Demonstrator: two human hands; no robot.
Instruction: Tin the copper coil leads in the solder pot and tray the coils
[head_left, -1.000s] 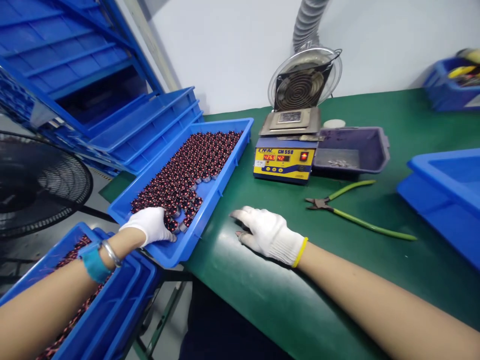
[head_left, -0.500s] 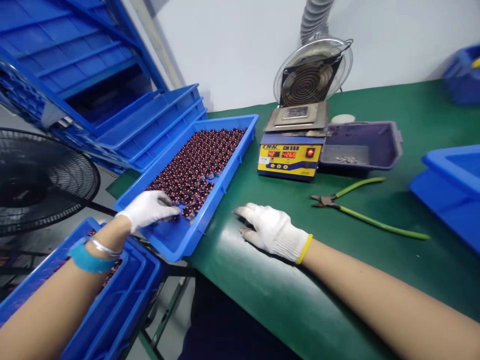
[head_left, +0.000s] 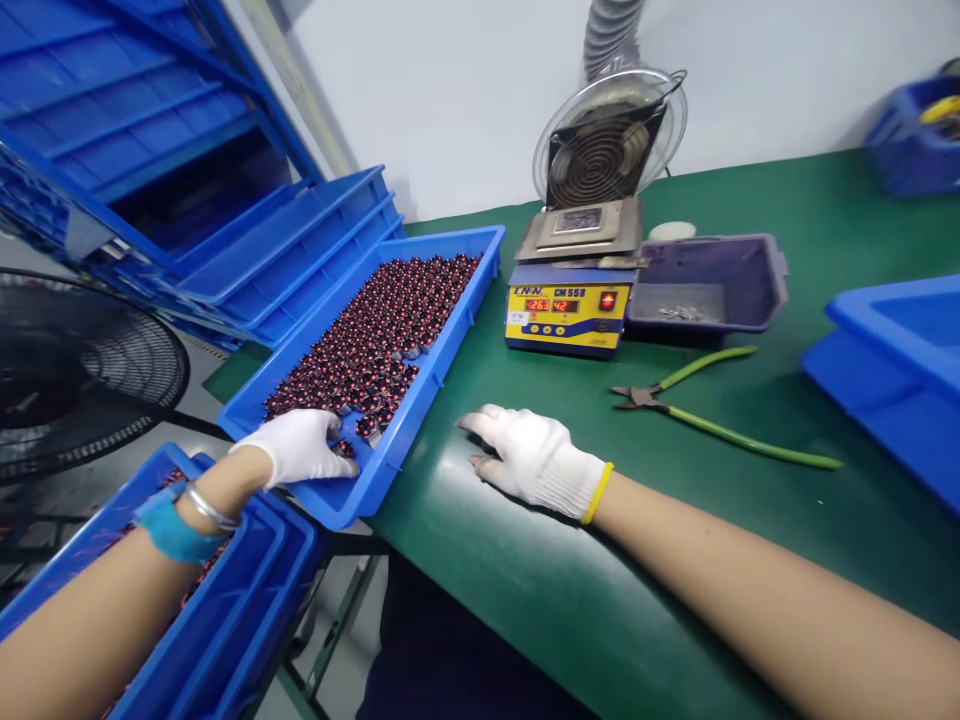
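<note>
My left hand (head_left: 298, 447), in a white glove, reaches into the front end of a blue tray (head_left: 420, 400) packed with small dark coils wound with copper wire (head_left: 390, 310). Its thumb and fingers close around one small copper-wound coil (head_left: 344, 449) low over the tray floor. Another loose coil (head_left: 367, 428) sits just beyond the fingertips. On the green tabletop (head_left: 480, 560) rests my right hand (head_left: 525, 455), also gloved, palm down. Its thumb and fingers are apart and hold nothing.
A yellow-fronted solder pot (head_left: 564, 318) stands behind my right hand, beside a purple bin (head_left: 705, 285). Green-handled cutters (head_left: 675, 405) lie to the right. A blue bin (head_left: 892, 350) is at the right edge. Stacked trays (head_left: 247, 590) and a fan (head_left: 90, 365) stand left.
My left hand has moved slightly down and nearer within the tray, and a coil now shows between its fingers. My right hand stays resting on the table. The whole view has shifted slightly.
</note>
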